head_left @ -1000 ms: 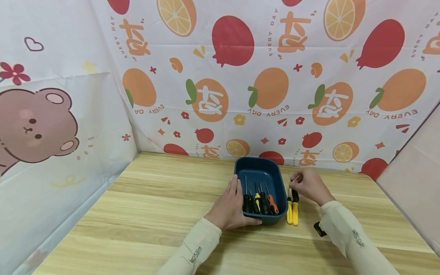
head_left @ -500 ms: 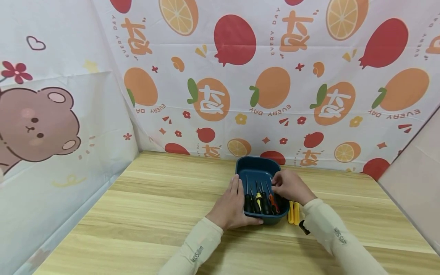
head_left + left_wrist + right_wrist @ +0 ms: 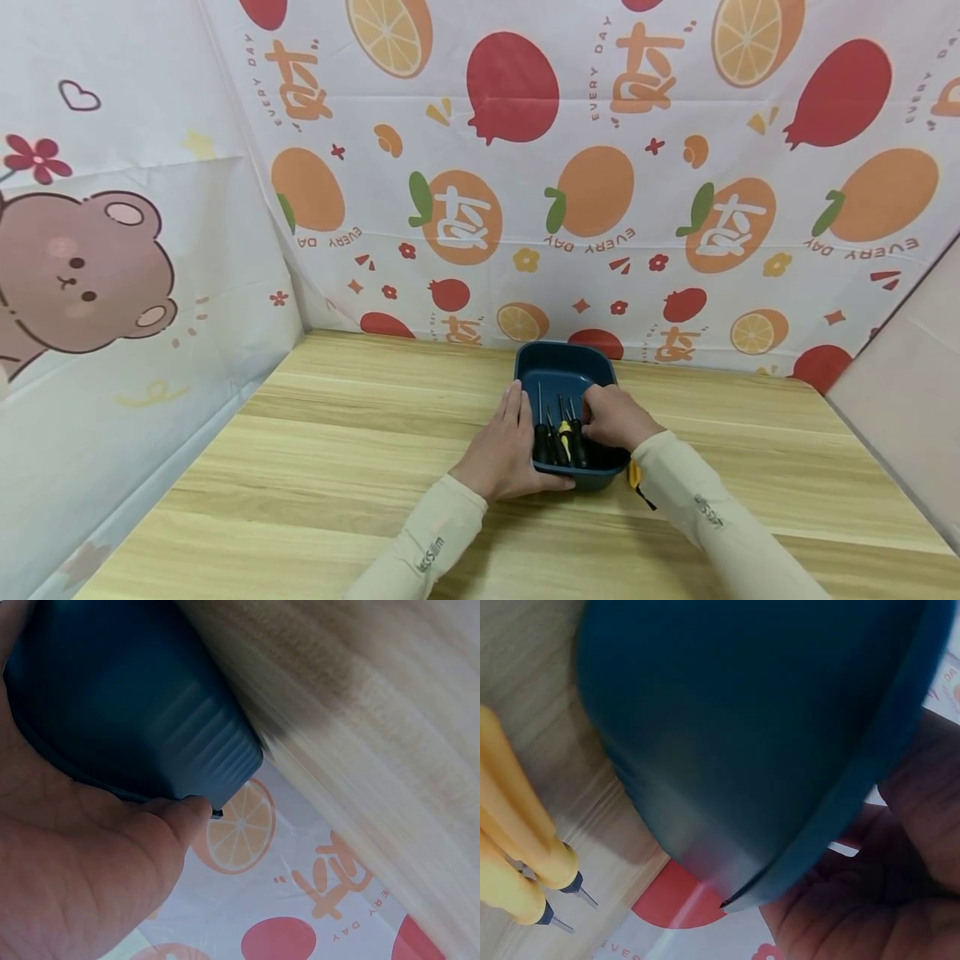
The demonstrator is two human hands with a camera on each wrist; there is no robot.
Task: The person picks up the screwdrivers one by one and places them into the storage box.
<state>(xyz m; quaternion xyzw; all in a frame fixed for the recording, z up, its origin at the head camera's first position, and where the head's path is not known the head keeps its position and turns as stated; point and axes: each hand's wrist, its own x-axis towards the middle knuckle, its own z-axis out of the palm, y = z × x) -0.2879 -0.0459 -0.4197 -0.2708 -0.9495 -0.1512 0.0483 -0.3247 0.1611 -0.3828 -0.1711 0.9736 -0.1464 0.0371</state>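
Note:
In the head view, my left hand (image 3: 501, 442) grips the near-left corner of a dark blue plastic box (image 3: 564, 353), fingers along its left wall and thumb at the front. The left wrist view shows that thumb (image 3: 187, 817) at the rim. Several screwdrivers lie in the box, handles toward me: black ones (image 3: 542, 445) at the left, then a black-and-yellow one (image 3: 565, 440) and another black one (image 3: 578, 448). My right hand (image 3: 617, 417) reaches inside the right side with bent fingers. Its fingertips are hidden, so I cannot tell what they hold.
Two yellow-handled screwdrivers (image 3: 514, 802) lie side by side on the wood-grain table (image 3: 360, 417), just right of the box; my right sleeve (image 3: 701, 492) partly covers them in the head view. A fruit-print cloth (image 3: 517, 192) hangs directly behind the box.
My right hand has carried a black-handled screwdriver from the table at the right leftward into the box. The orange-handled screwdriver there has gone out of sight. My left hand stays on the box.

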